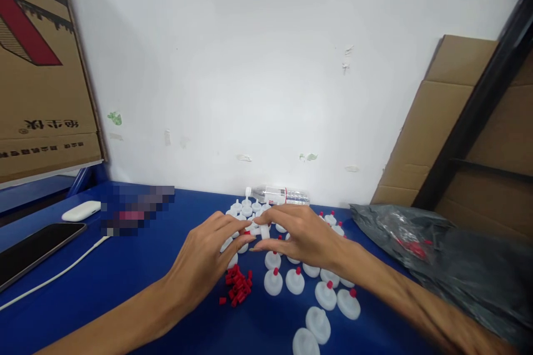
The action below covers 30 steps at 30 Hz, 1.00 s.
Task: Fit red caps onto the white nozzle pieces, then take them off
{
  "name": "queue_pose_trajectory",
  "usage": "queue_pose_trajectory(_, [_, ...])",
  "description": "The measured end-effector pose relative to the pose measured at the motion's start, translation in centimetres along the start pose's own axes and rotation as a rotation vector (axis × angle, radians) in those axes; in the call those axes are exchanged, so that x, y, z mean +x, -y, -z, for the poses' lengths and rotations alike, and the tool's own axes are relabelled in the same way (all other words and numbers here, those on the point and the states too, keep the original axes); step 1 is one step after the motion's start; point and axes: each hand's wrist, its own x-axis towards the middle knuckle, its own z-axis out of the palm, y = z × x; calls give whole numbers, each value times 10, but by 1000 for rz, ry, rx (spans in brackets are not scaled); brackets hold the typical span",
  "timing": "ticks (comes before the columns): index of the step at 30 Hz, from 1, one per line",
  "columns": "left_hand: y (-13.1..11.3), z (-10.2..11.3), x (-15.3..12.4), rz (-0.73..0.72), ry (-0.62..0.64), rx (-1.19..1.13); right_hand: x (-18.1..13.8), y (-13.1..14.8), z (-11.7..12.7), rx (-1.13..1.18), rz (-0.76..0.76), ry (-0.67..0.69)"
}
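Left grip [208,258] and right grip [302,236] both pinching one white cap [255,229], loose red plugs [238,285] on blue counter [125,277], grey bag [458,266] holding red bits [412,245], bottle [277,195] lying behind

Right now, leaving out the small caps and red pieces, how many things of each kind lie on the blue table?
Bottle: 1
Tablet: 1
White case: 1
Cable: 1
Grey bag: 1
Total: 5
The blurred patch is not counted.
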Motion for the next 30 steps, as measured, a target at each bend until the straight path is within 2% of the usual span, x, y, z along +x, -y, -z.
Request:
queue_pose_trajectory(3, [-1, 1, 0, 5, 42, -64, -1, 2, -4, 21, 51, -93])
queue_pose_trajectory(7, [-8, 6, 3, 91, 83, -179, 1, 5, -7, -33, 131, -178])
queue_pose_trajectory(12, [-15, 11, 6, 176, 138, -241, 3, 10, -9, -84, 214, -191])
queue_pose_trajectory(16, [-15, 11, 6, 217, 180, -295, 3, 12, -10, -87, 261, -254])
queue_pose_trajectory(23, [-16, 16, 8, 366, 301, -465, 1, 13, -16, -88, 272, -276])
queue_pose_trajectory(25, [-16, 15, 9, 380, 310, -477, 0, 12, -16, -96, 257, -251])
queue_pose_trajectory(30, [-13, 6, 9, 314, 248, -298, 1, 7, -12, -122, 78, 14])
